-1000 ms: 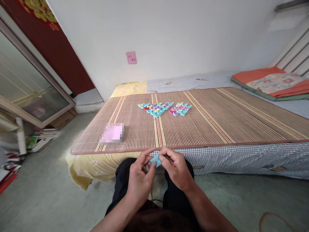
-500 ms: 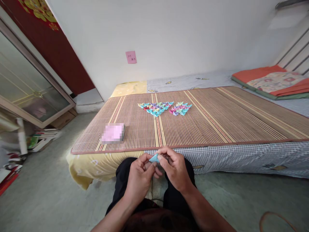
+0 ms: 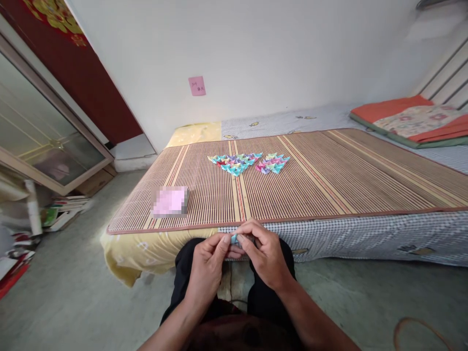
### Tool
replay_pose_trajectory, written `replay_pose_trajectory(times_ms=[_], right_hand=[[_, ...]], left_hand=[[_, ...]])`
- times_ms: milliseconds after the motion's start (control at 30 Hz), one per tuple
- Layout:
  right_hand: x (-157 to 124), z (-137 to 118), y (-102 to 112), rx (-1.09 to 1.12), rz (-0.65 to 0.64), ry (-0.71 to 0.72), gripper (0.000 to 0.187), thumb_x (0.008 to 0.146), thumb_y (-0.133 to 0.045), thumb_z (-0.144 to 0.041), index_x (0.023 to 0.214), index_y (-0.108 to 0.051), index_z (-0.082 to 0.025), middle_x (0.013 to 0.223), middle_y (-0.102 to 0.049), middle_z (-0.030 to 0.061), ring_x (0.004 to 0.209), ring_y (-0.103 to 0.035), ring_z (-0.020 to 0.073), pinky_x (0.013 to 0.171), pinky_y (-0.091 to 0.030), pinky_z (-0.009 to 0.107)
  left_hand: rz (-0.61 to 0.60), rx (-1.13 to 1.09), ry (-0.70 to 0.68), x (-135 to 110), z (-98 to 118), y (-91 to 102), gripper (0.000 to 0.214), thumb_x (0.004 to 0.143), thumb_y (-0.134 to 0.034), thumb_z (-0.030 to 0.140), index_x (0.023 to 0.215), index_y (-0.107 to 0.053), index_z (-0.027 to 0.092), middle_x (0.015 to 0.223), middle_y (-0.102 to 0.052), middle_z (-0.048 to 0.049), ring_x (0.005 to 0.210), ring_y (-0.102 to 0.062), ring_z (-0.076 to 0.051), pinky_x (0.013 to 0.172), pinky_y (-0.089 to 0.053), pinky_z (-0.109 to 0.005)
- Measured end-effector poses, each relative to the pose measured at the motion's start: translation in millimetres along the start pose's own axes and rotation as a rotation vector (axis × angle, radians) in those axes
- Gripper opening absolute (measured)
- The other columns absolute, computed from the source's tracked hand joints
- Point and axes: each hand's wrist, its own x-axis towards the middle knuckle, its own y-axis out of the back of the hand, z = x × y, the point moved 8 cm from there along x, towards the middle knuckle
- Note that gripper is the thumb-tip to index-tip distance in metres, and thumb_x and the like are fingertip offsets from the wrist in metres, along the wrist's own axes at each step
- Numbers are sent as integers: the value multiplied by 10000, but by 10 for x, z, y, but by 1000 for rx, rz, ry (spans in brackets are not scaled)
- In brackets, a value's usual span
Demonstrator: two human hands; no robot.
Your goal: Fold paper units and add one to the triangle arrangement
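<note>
A small piece of folded light-blue paper (image 3: 234, 239) is pinched between my two hands, just in front of the bed's near edge. My left hand (image 3: 210, 256) grips its left side between thumb and fingers. On its right side, my right hand (image 3: 261, 248) pinches it the same way. Fingertips cover most of the paper, so its exact shape is hidden. Beyond my hands, on the striped mat, lie a larger group of colourful folded paper pieces (image 3: 236, 164) and a smaller group (image 3: 273, 164) to its right.
A blurred pink stack (image 3: 169, 201) sits on the bamboo mat (image 3: 310, 180) at left. A folded orange quilt (image 3: 409, 122) lies at the bed's far right. A pink note (image 3: 197, 86) is stuck to the wall. Papers (image 3: 68, 209) are piled on the floor at left.
My left thumb has moved up onto the blue paper's left side. The paper showed as a wider triangle before; now less of it is visible between my fingers.
</note>
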Motion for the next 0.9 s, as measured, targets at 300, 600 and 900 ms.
replay_pose_trajectory(times_ms=[300,600,900], right_hand=[[-25,-6,-19,10,10,-6,145,967,-588,-184,909,-717,-216,847,-652,14,790,-626,174,725,-489,299],[-48,2,-54,-7,12,-33,121,970,-608,-234,910,-710,-206,828,-647,17,734,-607,165,700,-494,294],[-26,100,8,53,35,-111,125,936,-613,-255,841,-677,-203,777,-633,5,698,-586,159,643,-471,282]], left_hand=[[39,133,-93,-37,151,-18,286,944,-700,416,825,-776,167,661,-747,-21,571,-685,-167,590,-588,-253],[102,410,-253,-93,332,-29,277,1000,-600,319,794,-726,184,571,-645,31,479,-564,-109,499,-443,-199],[-44,305,-62,-17,100,-46,273,948,-670,413,807,-669,180,571,-543,50,515,-489,-116,529,-388,-228]])
